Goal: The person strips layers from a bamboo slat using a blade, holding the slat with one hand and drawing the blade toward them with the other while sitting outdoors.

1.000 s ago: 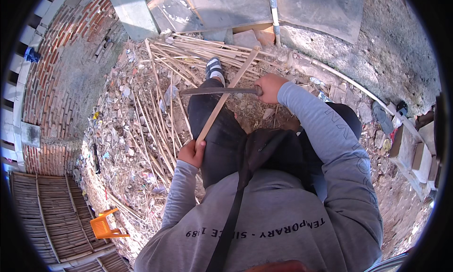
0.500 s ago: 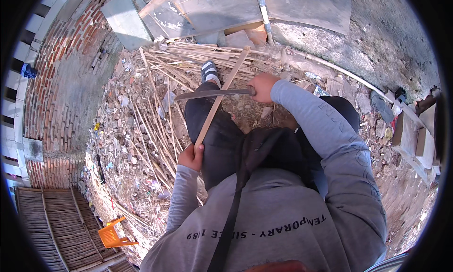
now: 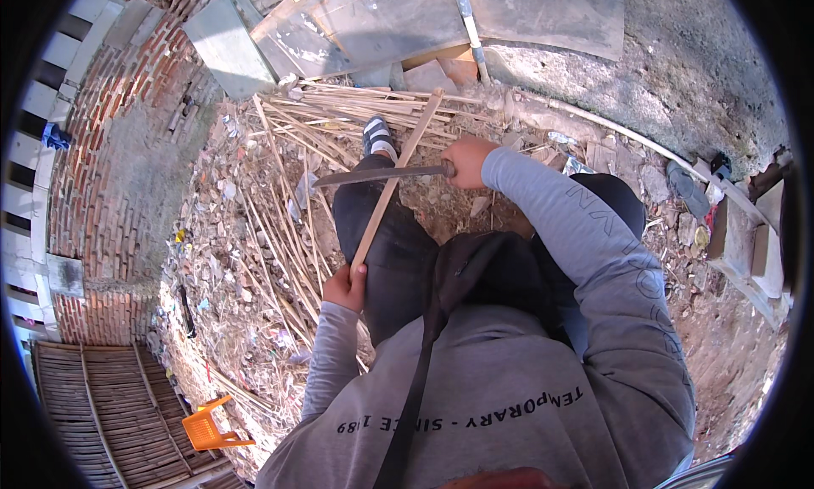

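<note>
My left hand (image 3: 345, 288) is closed around the near end of a flat, pale bamboo strip (image 3: 416, 136). The strip slants away from me over my left thigh, its far end over the heap of sticks. In my right hand (image 3: 469, 161) is the handle of a long, dark-bladed machete (image 3: 356, 176). Its blade points left and lies across the strip near the middle. Whether the edge bites into the strip I cannot tell.
Long thin bamboo sticks (image 3: 339, 104) lie heaped beyond my sandalled foot (image 3: 377, 137), with more along my left. Rubble and litter cover the ground. A brick wall (image 3: 93, 201) rises at the left, an orange plastic chair (image 3: 203, 427) stands lower left, and a white pipe (image 3: 610, 133) runs far right.
The machete has shifted slightly toward me along the strip, with my right hand moving slightly left. My left hand keeps its hold on the strip's near end.
</note>
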The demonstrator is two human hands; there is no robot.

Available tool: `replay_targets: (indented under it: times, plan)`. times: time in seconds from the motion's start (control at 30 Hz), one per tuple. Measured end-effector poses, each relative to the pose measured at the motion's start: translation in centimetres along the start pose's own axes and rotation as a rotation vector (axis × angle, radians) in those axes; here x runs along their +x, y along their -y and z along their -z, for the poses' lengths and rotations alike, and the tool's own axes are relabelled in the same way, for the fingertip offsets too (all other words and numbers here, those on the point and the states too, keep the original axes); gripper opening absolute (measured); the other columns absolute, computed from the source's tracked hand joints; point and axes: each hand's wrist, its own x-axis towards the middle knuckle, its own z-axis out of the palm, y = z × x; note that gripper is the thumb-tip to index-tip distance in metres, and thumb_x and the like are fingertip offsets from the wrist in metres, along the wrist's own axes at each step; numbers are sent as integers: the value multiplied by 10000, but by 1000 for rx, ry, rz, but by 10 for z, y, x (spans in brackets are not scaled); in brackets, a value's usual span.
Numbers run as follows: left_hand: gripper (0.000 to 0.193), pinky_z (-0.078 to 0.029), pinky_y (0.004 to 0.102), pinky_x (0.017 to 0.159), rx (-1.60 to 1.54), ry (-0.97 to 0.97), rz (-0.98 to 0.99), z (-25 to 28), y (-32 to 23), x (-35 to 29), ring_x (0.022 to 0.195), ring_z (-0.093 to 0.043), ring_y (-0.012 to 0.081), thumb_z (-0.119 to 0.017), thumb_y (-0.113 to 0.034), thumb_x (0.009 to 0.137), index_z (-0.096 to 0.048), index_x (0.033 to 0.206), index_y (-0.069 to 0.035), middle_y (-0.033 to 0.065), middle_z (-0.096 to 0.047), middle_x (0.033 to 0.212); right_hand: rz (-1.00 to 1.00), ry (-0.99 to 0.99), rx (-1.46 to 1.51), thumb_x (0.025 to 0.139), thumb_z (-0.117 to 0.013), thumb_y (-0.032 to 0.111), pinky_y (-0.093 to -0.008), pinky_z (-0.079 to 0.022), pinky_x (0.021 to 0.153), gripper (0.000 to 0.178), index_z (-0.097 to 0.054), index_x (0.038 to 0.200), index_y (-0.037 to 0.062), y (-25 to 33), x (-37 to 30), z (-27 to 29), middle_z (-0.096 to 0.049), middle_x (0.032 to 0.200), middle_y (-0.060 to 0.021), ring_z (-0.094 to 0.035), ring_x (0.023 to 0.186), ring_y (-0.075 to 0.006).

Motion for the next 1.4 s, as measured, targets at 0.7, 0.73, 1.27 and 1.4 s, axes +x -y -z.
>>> replay_targets:
  times: [0.7,0.73,1.27,1.4]
  plan:
    - [525,-472,427,598,-39,-39,-25,-4,8,0,638,-634,385,-559,-512,908,-631,857,6,221,-606,647,42,-1,23,737,-705,238,-453,-515,729,208,-655,835,61,-2,2,-3,-653,757,-181,-648,794,-373]
    - [525,-471,427,596,-39,-51,-40,-5,11,0,636,-634,384,-559,-512,908,-630,856,5,221,-604,644,44,0,23,737,-705,238,-453,-515,729,208,-655,835,61,-2,2,-3,-653,757,-181,-648,794,-373]
    - [529,-454,424,559,-77,-80,-62,-7,8,0,582,-613,375,-562,-503,907,-603,800,13,217,-569,594,38,-8,53,727,-725,233,-453,-510,717,199,-643,782,60,-2,2,-5,-660,762,-168,-650,790,-367]
    - [534,-452,426,556,-50,-81,-69,-7,8,0,580,-611,375,-555,-513,910,-602,800,8,213,-567,592,41,-2,53,725,-730,240,-454,-509,719,205,-644,783,62,-2,2,-6,-659,763,-170,-649,792,-368]
